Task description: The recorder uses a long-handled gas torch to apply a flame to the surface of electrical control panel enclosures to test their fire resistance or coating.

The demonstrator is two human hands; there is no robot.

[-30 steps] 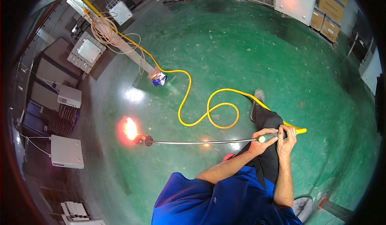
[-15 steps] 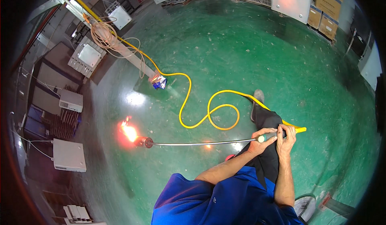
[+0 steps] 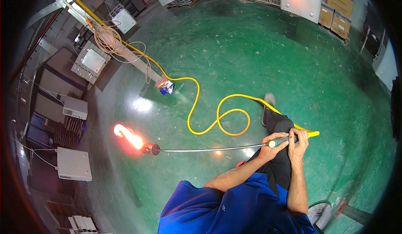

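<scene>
Closed around a torch handle (image 3: 284,141) with the left hand (image 3: 268,153); pinching near its dark rear end with the right hand (image 3: 298,148). Beyond, reaching along a metal tube (image 3: 211,149) to a burner (image 3: 150,149) and open flame (image 3: 130,137), toward the green floor's (image 3: 259,54) left edge. Could scorch the looped yellow hose (image 3: 217,120), or blue wrapping (image 3: 167,88) farther off, if swung wide; could jerk from snagging the hose underfoot.

Left hand (image 3: 272,151) and right hand (image 3: 298,149) close together, both curled in a grip.
The bare left forearm (image 3: 236,173) slants up and rightward, its thumb stretched toward the other hand; the bare right forearm (image 3: 297,184) rises nearly straight up the view, its fingers bent, fingertips pointing up and thumb on the left side.
</scene>
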